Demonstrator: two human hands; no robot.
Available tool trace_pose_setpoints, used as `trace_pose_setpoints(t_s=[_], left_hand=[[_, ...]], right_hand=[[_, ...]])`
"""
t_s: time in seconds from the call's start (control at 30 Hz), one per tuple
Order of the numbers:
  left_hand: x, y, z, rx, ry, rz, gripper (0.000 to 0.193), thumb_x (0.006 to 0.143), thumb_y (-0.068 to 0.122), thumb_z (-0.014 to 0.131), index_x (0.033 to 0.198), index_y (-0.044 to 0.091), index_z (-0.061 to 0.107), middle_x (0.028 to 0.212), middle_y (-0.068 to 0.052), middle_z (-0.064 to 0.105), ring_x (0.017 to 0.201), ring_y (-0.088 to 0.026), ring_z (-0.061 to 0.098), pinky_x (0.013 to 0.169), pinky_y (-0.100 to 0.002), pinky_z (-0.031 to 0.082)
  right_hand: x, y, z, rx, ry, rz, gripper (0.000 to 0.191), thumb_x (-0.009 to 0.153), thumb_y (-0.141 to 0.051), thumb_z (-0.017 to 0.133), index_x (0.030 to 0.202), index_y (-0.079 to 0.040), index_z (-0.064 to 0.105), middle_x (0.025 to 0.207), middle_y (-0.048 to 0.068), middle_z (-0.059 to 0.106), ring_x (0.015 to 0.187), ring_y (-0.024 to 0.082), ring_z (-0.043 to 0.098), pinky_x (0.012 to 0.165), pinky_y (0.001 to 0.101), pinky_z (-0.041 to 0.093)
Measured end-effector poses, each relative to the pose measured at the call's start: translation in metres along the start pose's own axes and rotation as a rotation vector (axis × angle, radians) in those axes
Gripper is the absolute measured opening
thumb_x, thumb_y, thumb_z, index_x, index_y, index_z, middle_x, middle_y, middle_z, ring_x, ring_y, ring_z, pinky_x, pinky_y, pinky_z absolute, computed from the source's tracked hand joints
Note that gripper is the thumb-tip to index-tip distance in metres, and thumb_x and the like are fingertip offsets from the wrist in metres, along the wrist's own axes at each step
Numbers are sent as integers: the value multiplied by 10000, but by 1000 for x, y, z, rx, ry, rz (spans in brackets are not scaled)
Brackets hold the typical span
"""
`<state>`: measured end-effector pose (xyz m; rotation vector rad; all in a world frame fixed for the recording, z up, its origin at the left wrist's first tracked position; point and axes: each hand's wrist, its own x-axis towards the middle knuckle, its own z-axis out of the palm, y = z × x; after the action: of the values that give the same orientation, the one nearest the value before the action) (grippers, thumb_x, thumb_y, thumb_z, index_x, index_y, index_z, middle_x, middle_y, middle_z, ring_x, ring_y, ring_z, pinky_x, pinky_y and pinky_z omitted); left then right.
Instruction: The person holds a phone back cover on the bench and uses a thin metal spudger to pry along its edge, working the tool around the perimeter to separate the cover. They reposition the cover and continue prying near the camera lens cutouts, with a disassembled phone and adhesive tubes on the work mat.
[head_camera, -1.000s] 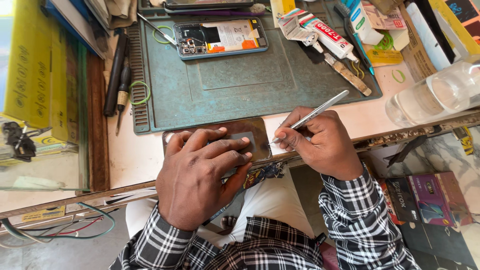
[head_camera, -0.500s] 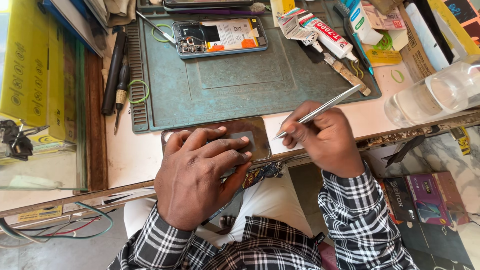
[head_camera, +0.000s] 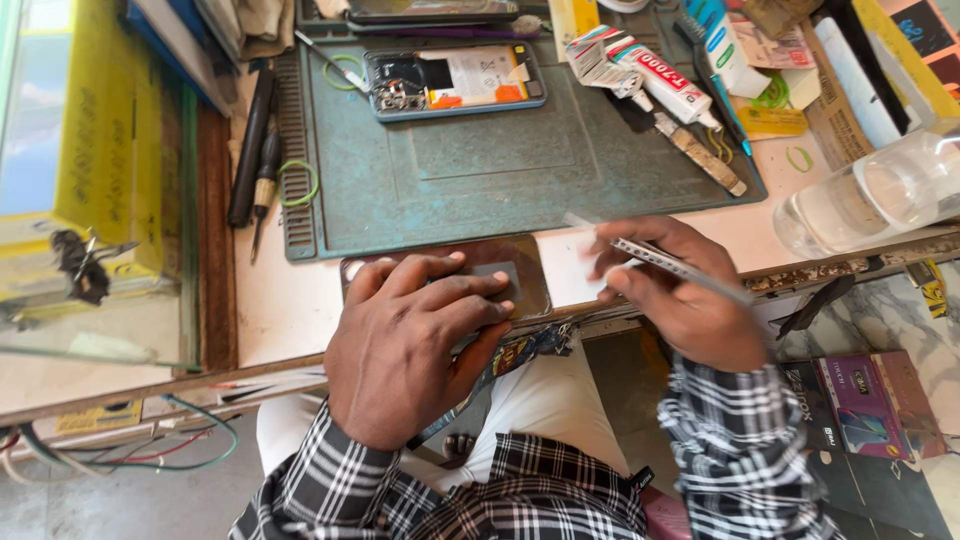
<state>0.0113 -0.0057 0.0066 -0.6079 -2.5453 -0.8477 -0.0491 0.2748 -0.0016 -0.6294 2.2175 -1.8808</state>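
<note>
My left hand lies flat on a dark brown phone panel at the near edge of the workbench, fingers spread over it and pressing it down. A small grey square pad on the panel shows by my fingertips. My right hand grips thin metal tweezers, held nearly level, their tip pointing left over a white patch of bench beside the panel. An opened phone with its battery and board showing lies at the far side of the green work mat.
A glue tube, a brush and packets crowd the mat's right side. A clear plastic bottle lies at the right. Screwdrivers and green rubber bands sit left of the mat. A yellow box stands far left. Boxes lie on the floor.
My right hand has turned the tweezers from pointing up and right to lying nearly level, and has shifted slightly right. My left hand stays pressed on the panel.
</note>
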Motion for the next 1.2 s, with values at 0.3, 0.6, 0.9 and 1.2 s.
trace_pose_setpoints(t_s=[0.3,0.6,0.9,1.2], left_hand=[[-9,-2,-2,-3,10,2,157,857,299,763,967,199,813,1182,59,763,1211,-209,627,974,-394,402],[-18,-2,-8,18,-2,12,200,867,321,754,999,179,807,1173,37,763,1218,-221,622,988,-409,396],[-24,-5,-8,17,8,0,206,869,327,751,1014,193,807,1180,42,760,1224,-216,618,1010,-413,396],[-18,-11,-2,20,17,3,197,880,329,745,1010,194,806,1190,51,759,1220,-215,617,990,-416,397]], right_hand=[[-37,1,-26,483,-145,13,780,1003,-54,636,1667,-24,226,1622,269,458,1096,263,713,865,365,609],[-37,-10,-7,-74,118,-64,373,1098,-21,495,1447,-59,371,1310,294,683,830,216,740,715,327,605],[-40,21,7,-67,112,-341,239,1115,-138,641,1300,13,639,1047,152,763,944,223,781,863,351,662],[-28,33,36,-132,186,-271,118,1002,-61,707,1086,3,656,954,109,756,901,186,778,833,318,660]])
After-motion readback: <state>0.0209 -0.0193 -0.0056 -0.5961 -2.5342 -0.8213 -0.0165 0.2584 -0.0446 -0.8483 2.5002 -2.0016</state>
